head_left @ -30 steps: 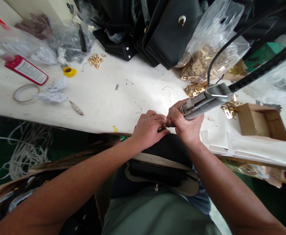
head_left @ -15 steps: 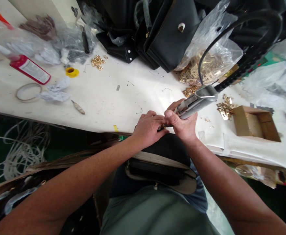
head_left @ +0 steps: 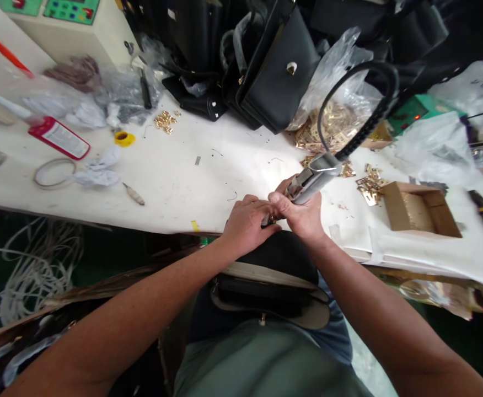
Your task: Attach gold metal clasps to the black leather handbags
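A black bag with a beige-edged opening rests on my lap against the table edge. My left hand is closed around the far edge of the bag, where a small gold-coloured piece shows between finger and thumb. My right hand grips a grey metal hand tool with a black corrugated cable rising from its back end. The right thumb and fingertips touch the left fingers at the gold piece. The tool's front end is hidden by the right hand.
Gold metal plates lie beside an open cardboard box on the right. Black bags stand at the back. A red bottle, yellow tape and a pointed tool are on the left.
The camera view has shifted slightly, showing more of the table's far side. My hands keep their hold at the bag's edge, and the tool's cable loop now appears lower and further left.
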{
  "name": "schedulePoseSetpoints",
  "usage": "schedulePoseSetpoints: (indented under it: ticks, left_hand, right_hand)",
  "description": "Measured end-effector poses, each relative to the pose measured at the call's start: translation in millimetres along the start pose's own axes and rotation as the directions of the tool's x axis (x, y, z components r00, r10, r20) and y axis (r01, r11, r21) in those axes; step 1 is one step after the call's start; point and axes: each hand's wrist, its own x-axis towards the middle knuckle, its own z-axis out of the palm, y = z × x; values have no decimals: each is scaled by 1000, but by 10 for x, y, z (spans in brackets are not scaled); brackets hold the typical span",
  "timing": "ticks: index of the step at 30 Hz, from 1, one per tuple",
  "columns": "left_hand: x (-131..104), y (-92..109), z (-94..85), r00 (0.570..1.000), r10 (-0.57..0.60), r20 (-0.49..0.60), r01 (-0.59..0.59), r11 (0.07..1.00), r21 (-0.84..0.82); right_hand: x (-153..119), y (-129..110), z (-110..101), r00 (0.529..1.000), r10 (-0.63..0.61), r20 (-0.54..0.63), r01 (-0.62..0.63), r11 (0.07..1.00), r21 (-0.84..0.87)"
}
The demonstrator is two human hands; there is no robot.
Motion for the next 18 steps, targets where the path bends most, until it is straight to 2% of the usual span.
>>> schedulePoseSetpoints:
  ticks: [2, 5, 7, 9, 11, 13, 15, 18]
  left_hand:
    - [4, -1, 2, 1000, -4, -2, 4, 1000, 6]
    - [10, -14, 17, 1000, 2, -5, -2, 1000, 24]
    - [17, -18, 15, 1000, 4, -7, -3, 999, 40]
    - [28, -9, -7, 1000, 3, 8, -3, 998, 61]
    - [48, 12, -48, 999, -5, 34, 2, 996, 95]
    - [77, 38, -89, 998, -22, 54, 15, 993, 120]
    - [110, 58, -117, 996, -65, 65, 60, 996, 69]
    - [146, 73, -129, 986, -132, 100, 140, 987, -82]
  right_hand:
    - [46, -25, -50, 1000, -5, 16, 4, 998, 56]
    - [146, -117, -168, 998, -47, -53, 53, 992, 115]
    - [214, -200, -292, 994, -43, -104, 45, 999, 19]
    - [260, -248, -441, 993, -39, -112, 13, 975, -221]
    - [266, -218, -584, 998, -10, -61, -24, 850, -527]
    - [232, -100, -691, 998, 67, 7, -38, 644, -764]
    - [174, 62, -746, 989, 137, 48, -26, 493, -870]
    - [85, 247, -759, 990, 129, 55, -7, 441, -897]
